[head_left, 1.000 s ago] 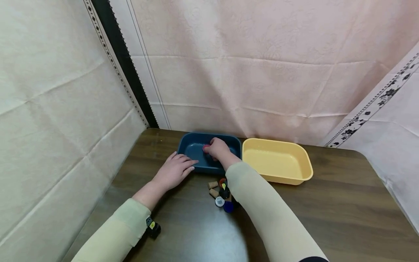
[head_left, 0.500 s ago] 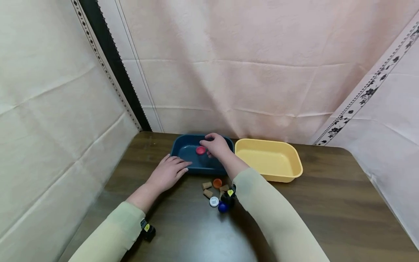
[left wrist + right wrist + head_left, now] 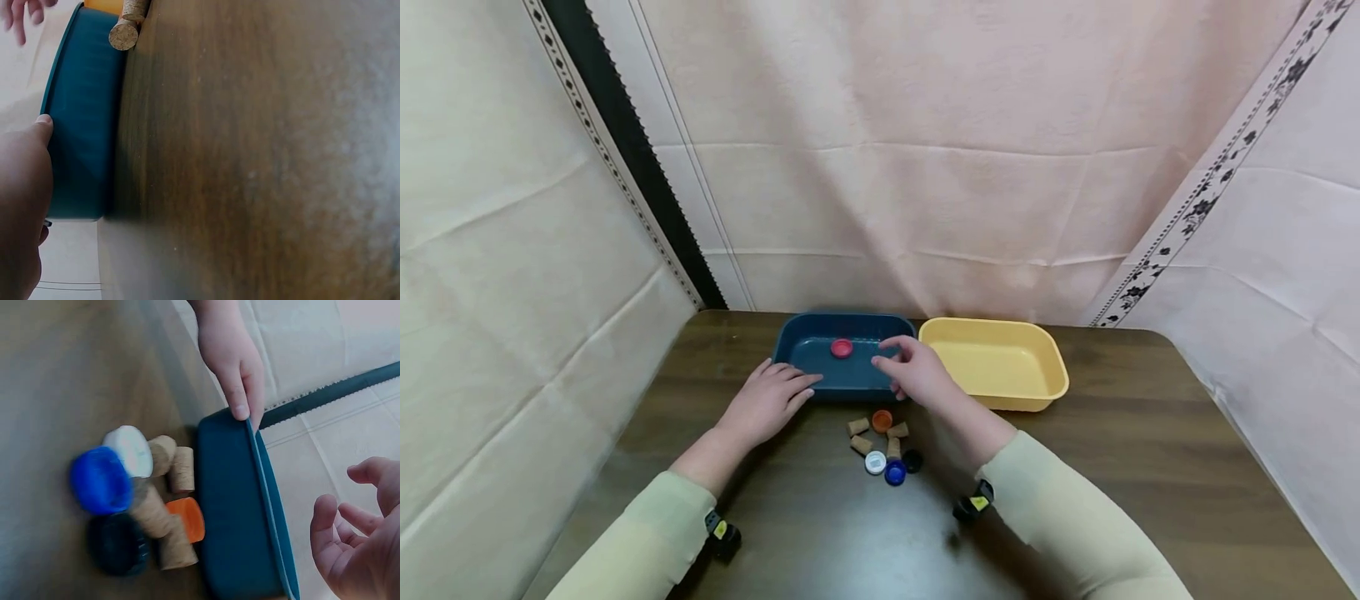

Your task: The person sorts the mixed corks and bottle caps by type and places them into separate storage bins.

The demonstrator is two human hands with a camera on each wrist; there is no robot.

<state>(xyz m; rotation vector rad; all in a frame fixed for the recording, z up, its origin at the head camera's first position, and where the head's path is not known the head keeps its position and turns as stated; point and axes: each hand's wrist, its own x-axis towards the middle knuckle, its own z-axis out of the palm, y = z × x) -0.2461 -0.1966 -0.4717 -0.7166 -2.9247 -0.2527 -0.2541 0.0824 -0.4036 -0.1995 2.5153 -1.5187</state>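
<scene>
A red bottle cap (image 3: 842, 348) lies inside the dark blue plastic tub (image 3: 842, 392). My left hand (image 3: 767, 402) holds the tub's near left corner. In the right wrist view its thumb is on the outer side of the rim, other fingers behind. Over the tub's near right corner hovers my right hand (image 3: 921, 373), fingers loosely bent and nothing in them. Just in front of the tub is a loose group: several corks (image 3: 182, 469), an orange cap (image 3: 882, 421), a white cap (image 3: 876, 462), a blue cap (image 3: 895, 472) and a black cap (image 3: 913, 461).
A yellow plastic tub (image 3: 1000, 402) stands right beside the blue one, with nothing in it. Both are near the far edge of the brown wooden table (image 3: 1150, 467). Pale cloth (image 3: 865, 208) hangs behind and at both sides.
My right hand has let go of the red cap inside the blue tub and drawn back to the right, nearer me. My left hand stays at the tub's corner. The head view has shifted.
</scene>
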